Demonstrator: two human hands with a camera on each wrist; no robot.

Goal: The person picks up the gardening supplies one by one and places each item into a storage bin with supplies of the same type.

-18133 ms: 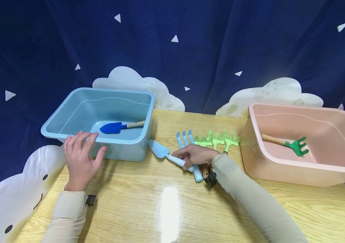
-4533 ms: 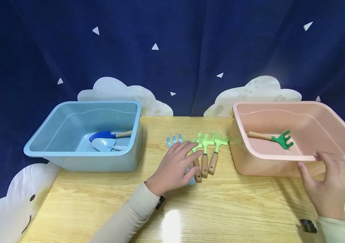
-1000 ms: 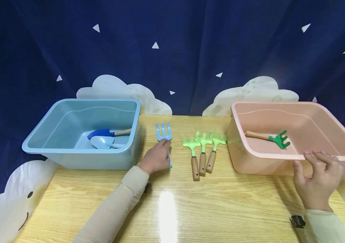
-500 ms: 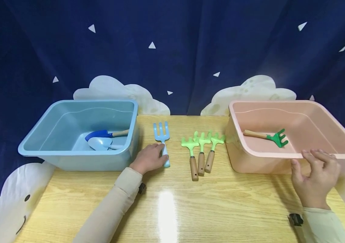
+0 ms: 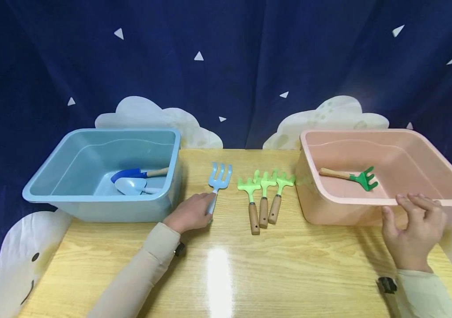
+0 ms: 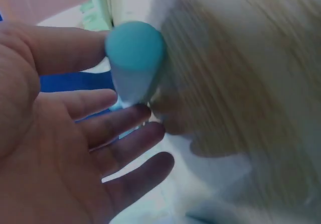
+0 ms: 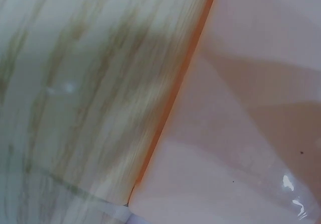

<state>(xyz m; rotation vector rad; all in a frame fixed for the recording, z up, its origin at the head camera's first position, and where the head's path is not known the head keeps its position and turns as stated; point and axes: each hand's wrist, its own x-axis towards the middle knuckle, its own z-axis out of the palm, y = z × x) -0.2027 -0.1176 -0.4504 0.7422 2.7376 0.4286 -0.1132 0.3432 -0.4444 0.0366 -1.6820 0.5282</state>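
In the head view my left hand (image 5: pixel 190 213) pinches the handle of a light blue hand fork (image 5: pixel 219 180) near the blue tub's right side. Its three prongs point away and lean right. The left wrist view shows the handle's rounded end (image 6: pixel 134 48) between thumb and fingers, the other fingers spread loosely. My right hand (image 5: pixel 414 232) rests its fingertips on the near rim of the pink tub (image 5: pixel 369 202); it holds nothing. To the right of the fork lie three light green rakes (image 5: pixel 264 182) with wooden handles, side by side on the table.
A blue tub (image 5: pixel 102 198) at left holds a dark blue trowel (image 5: pixel 126 174) and a light blue trowel (image 5: pixel 130 186). In the pink tub lies a dark green rake (image 5: pixel 365 179) with a wooden handle. A dark blue curtain (image 5: pixel 229 79) hangs behind the wooden table (image 5: pixel 289 274).
Since 18 seconds ago, the light blue trowel has gone from the table into the blue tub. The left hand has shifted the fork left, apart from the green rakes; its prongs now tilt right.
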